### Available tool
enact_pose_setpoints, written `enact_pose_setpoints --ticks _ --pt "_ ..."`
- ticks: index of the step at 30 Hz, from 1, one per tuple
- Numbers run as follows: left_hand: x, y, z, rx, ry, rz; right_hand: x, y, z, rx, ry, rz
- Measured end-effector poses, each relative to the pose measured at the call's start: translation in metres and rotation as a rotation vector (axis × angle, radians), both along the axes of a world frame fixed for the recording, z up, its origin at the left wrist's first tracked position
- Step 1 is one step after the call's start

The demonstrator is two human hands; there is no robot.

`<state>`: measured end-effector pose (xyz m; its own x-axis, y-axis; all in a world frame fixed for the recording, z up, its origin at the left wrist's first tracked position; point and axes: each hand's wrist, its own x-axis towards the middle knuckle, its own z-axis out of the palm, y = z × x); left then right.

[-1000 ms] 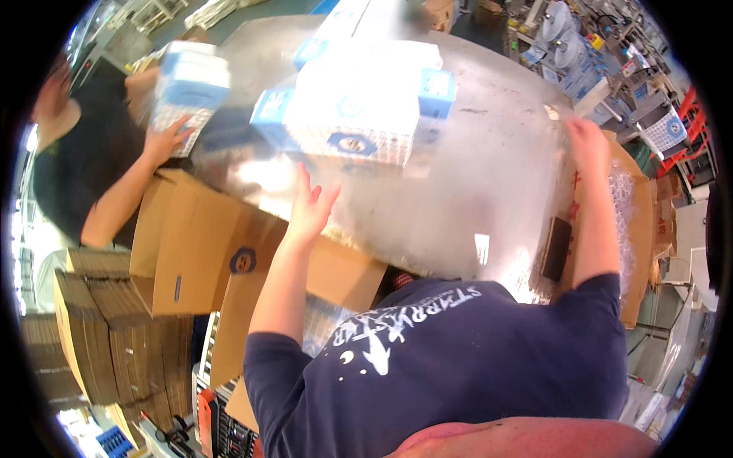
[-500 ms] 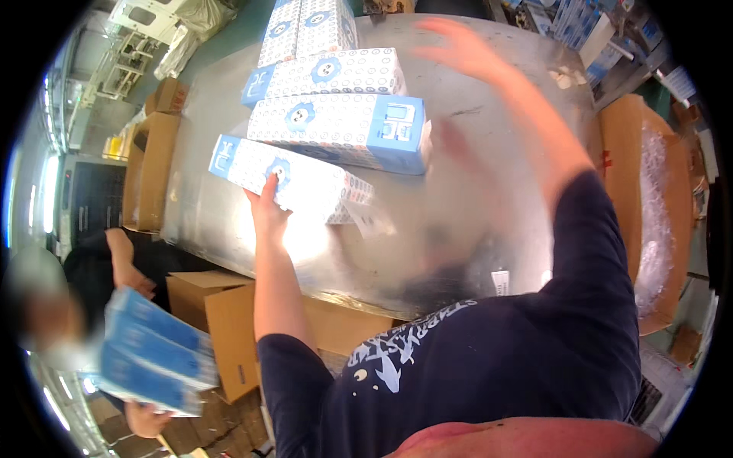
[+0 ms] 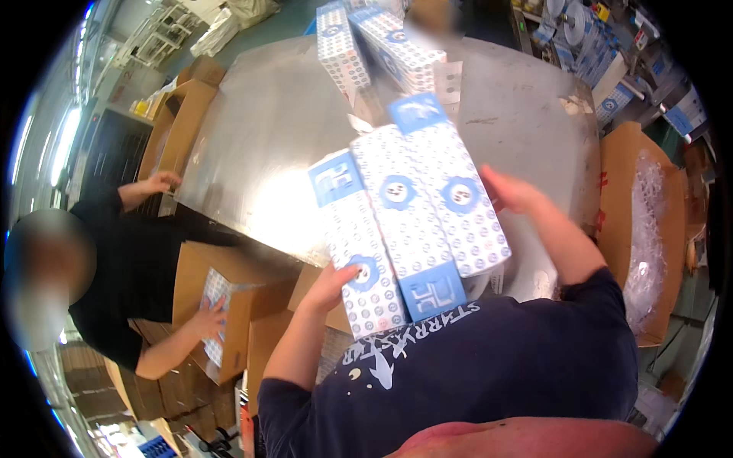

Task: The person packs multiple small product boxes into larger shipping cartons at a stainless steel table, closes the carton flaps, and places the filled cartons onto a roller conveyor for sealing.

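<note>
Since 0.5 s ago, 3 boxes (image 3: pixel 408 221) have left the steel table (image 3: pixel 252 145) stack. Left hand (image 3: pixel 336 278) and right hand (image 3: pixel 513 191), palms flat, press them between, near the chest.

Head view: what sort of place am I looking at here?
Probably a packing area in a warehouse or factory. Both hands, left hand and right hand, hold blue-and-white boxes over a metal table, and a co-worker fills a cardboard carton beside flat cartons.
</note>
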<state>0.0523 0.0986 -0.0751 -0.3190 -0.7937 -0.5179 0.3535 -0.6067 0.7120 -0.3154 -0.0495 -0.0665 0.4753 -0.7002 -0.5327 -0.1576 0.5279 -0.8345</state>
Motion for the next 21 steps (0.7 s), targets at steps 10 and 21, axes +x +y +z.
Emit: enact_pose_setpoints --ticks 10,21 --pt "0.121 0.115 0.141 -0.621 -0.511 0.351 0.142 0.056 0.060 -0.291 -0.219 0.272" --pt "0.212 0.356 0.058 -0.088 -1.885 -0.167 0.225 0.239 0.117 -0.306 -0.389 1.086"
